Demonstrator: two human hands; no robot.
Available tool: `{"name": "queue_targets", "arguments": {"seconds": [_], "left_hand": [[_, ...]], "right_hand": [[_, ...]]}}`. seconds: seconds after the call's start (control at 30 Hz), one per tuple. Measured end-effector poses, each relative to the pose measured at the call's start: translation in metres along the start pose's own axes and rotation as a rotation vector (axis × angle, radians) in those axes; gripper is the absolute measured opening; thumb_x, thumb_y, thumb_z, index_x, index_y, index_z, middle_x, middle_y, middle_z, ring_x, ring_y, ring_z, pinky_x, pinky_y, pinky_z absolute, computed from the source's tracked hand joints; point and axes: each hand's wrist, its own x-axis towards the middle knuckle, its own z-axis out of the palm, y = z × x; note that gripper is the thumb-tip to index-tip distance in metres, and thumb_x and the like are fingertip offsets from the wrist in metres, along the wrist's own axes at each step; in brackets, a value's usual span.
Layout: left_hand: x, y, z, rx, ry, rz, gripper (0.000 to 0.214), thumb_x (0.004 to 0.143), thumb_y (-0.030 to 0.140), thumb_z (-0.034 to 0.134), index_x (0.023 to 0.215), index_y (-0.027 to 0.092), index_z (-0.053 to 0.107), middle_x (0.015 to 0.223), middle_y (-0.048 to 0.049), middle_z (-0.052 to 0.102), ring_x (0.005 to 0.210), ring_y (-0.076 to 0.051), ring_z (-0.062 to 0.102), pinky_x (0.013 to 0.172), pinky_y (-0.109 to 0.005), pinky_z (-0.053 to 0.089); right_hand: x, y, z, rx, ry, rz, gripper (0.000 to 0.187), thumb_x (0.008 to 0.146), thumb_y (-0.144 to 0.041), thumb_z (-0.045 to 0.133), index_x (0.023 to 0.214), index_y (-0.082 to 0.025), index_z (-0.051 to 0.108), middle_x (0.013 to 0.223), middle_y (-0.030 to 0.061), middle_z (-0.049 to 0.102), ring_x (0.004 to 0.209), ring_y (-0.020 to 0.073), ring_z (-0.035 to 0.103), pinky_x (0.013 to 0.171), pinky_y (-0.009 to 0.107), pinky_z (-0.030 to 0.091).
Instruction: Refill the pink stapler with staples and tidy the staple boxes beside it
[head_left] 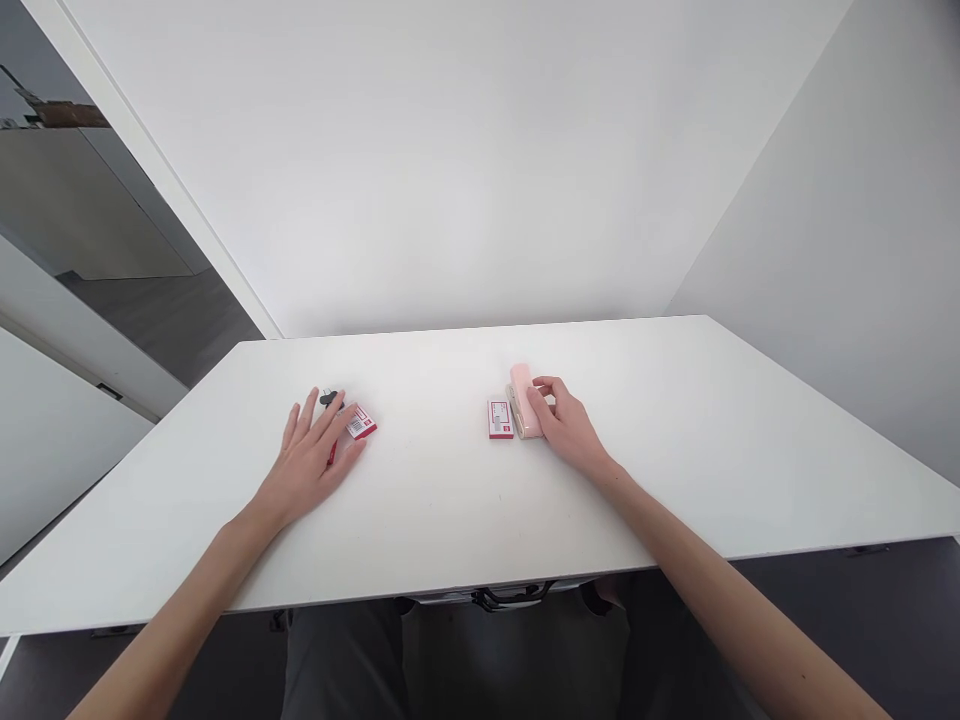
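My left hand [311, 455] lies flat on the white table [465, 500] with fingers stretched out, partly covering a small red and black object [330, 400]. A little red and white box [361, 422] rests just right of its fingertips. My right hand [562, 420] curls around a pale pink stapler [523, 400] that lies on the table, thumb and fingers on its right side. A second red and white box [500, 418] lies flat just left of the stapler, touching or nearly touching it.
White walls meet in a corner behind the table. An open doorway with dark floor shows at the left. Below the table's near edge [480, 590] my lap and a dark chair part are visible.
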Motion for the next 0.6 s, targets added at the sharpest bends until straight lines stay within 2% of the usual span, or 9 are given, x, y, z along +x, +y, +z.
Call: {"name": "queue_targets", "arguments": {"seconds": [0.17, 0.3, 0.6], "left_hand": [[0.015, 0.016, 0.012, -0.074, -0.049, 0.057, 0.065, 0.103, 0.052, 0.045, 0.163, 0.026, 0.038, 0.174, -0.0105, 0.03, 0.164, -0.037, 0.009, 0.129, -0.067, 0.016], [0.032, 0.032, 0.024, -0.106, -0.072, 0.043, 0.068, 0.103, 0.054, 0.045, 0.162, 0.022, 0.039, 0.173, -0.0128, 0.03, 0.164, -0.037, 0.011, 0.129, -0.065, 0.019], [0.074, 0.074, 0.052, -0.25, -0.085, 0.122, 0.062, 0.105, 0.051, 0.043, 0.159, 0.022, 0.041, 0.159, -0.0151, 0.047, 0.149, -0.033, 0.041, 0.122, -0.056, 0.037]], "right_hand": [[-0.001, 0.0, 0.0, -0.008, -0.017, -0.02, 0.053, 0.101, -0.068, 0.041, 0.129, -0.026, 0.055, 0.12, 0.0065, 0.067, 0.073, 0.0163, 0.064, 0.063, 0.032, 0.049], [-0.001, 0.0, -0.001, -0.005, -0.029, -0.028, 0.054, 0.101, -0.069, 0.041, 0.131, -0.026, 0.055, 0.123, 0.0071, 0.067, 0.074, 0.0168, 0.064, 0.064, 0.033, 0.049], [0.001, 0.003, -0.001, -0.027, -0.035, -0.035, 0.054, 0.102, -0.068, 0.04, 0.13, -0.026, 0.055, 0.121, 0.0071, 0.068, 0.076, 0.0181, 0.066, 0.067, 0.034, 0.05]]}}
